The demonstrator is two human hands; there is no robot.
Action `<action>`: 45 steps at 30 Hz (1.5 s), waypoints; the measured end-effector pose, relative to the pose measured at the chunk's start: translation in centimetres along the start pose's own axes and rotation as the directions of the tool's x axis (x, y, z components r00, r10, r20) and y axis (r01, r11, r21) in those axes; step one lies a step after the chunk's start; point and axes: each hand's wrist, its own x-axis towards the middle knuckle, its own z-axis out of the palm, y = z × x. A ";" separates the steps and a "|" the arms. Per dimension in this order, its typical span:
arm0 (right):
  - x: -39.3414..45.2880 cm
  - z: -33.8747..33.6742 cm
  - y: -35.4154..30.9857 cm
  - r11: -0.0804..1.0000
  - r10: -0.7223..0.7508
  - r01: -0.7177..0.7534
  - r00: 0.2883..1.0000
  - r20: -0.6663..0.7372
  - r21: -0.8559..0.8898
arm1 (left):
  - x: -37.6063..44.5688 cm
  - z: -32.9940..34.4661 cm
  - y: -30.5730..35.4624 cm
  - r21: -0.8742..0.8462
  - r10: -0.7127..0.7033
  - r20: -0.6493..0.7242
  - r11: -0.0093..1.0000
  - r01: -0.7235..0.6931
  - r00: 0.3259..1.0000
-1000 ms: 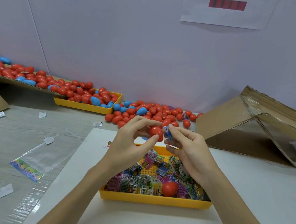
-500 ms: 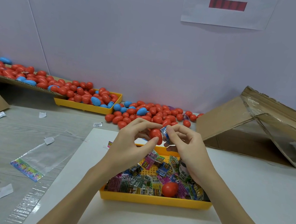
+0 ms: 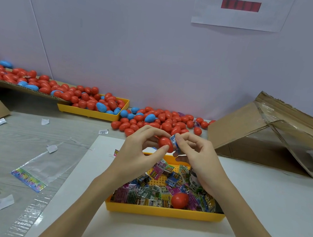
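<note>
Touching right hand's [image 3: 200, 160] packet [image 3: 174, 143]: left hand's [image 3: 137, 153] egg [image 3: 165, 143]

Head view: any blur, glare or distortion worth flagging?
Head view: soft, even light, faint shadows under the yellow tray; streaky glare on the clear plastic film at lower left; wide-angle bending toward the edges; left hand, right hand, red egg and blue packet reasonably sharp.

Bright even overhead light, soft shadows, sharp ctr, wide-angle bend at edges
</note>
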 end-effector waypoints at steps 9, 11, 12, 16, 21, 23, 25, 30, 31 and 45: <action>0.1 -0.1 0.1 1.000 0.005 -0.005 0.998 -0.064 -0.005 | 0.0 -0.1 0.1 0.031 0.053 -0.006 0.998 -0.053 0.999; 0.1 -0.1 0.1 1.000 0.014 -0.014 0.998 -0.060 0.004 | 0.0 -0.1 0.0 0.040 0.058 -0.002 0.998 -0.058 0.998; 0.1 -0.1 0.0 1.000 0.019 -0.018 0.999 -0.050 0.010 | 0.0 -0.1 0.0 0.046 0.059 0.000 0.997 -0.059 0.998; -0.1 0.0 -0.1 1.000 0.017 -0.017 0.999 -0.026 0.027 | 0.0 -0.1 -0.1 0.053 0.056 -0.007 0.997 -0.055 0.998; -0.1 -0.1 -0.2 1.000 0.009 -0.009 1.000 -0.007 0.023 | 0.0 -0.1 0.0 0.059 0.054 -0.006 0.997 -0.053 0.999; -0.1 -0.1 -0.2 1.000 0.007 -0.007 1.000 -0.004 0.016 | 0.0 -0.1 0.0 0.058 0.055 -0.005 0.997 -0.055 0.998; -0.1 -0.1 -0.2 1.000 0.006 -0.006 1.000 0.000 0.015 | 0.0 -0.1 0.0 0.057 0.059 -0.006 0.997 -0.058 0.998; -0.2 -0.1 -0.2 0.999 0.021 -0.021 1.000 0.005 0.025 | 0.0 -0.1 0.0 0.047 0.051 -0.012 0.998 -0.051 0.999; -0.2 0.0 -0.2 0.999 0.024 -0.025 1.000 0.008 0.029 | 0.0 -0.1 -0.1 0.044 0.050 -0.012 0.998 -0.050 0.999; -0.1 0.0 -0.2 0.996 0.058 -0.060 0.998 0.024 0.069 | 0.0 -0.2 0.1 0.023 0.042 0.005 0.999 -0.042 0.999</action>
